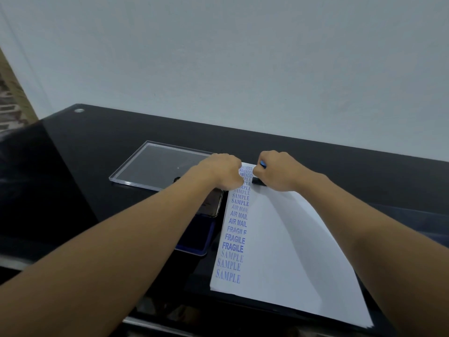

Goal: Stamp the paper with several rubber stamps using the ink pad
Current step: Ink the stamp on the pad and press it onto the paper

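A white sheet of paper lies on the black glass table. A column of blue prints runs down its left edge: AMENDED, SAMPLE, AIR MAIL, FRAGILE, SAMPLE. My right hand grips a rubber stamp with a blue top and a dark base, held down at the paper's far end, right of the AMENDED prints. My left hand rests with curled fingers on the paper's far left corner, over part of the prints. The blue ink pad lies open left of the paper, mostly hidden under my left forearm.
A clear plastic tray sits on the table behind the ink pad, to the left of my hands. A pale wall rises close behind the table. The table's front edge runs near the bottom of the view.
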`<control>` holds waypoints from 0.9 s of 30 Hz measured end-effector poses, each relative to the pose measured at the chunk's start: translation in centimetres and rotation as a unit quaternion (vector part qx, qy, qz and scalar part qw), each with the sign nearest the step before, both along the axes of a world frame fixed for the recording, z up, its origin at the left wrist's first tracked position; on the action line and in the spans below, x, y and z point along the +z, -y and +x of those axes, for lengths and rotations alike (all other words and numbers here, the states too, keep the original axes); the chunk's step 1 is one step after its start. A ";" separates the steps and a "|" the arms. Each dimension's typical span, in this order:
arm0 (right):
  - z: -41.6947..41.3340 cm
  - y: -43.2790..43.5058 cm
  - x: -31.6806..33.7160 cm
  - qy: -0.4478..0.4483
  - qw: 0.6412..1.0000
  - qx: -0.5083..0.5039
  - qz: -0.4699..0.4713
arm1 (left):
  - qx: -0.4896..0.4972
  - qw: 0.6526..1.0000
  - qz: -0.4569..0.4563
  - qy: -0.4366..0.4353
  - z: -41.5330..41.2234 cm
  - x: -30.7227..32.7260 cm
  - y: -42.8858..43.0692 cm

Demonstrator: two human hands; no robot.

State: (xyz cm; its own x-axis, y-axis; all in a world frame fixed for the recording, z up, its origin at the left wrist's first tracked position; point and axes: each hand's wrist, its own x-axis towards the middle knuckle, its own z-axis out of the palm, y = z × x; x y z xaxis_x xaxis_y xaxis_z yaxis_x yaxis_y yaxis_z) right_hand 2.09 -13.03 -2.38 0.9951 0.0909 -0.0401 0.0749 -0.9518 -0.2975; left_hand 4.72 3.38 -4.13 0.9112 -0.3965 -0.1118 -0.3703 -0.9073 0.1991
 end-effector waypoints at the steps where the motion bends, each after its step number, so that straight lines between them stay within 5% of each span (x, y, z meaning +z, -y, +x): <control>1: 0.0 0.0 -0.2 0.000 1.000 -0.004 -0.001 | 0.000 1.000 0.001 0.001 0.0 -0.1 0.0; 27: -1.2 -0.6 -1.5 0.041 0.996 -0.029 0.067 | -0.023 0.999 0.020 -0.039 0.4 0.0 -0.2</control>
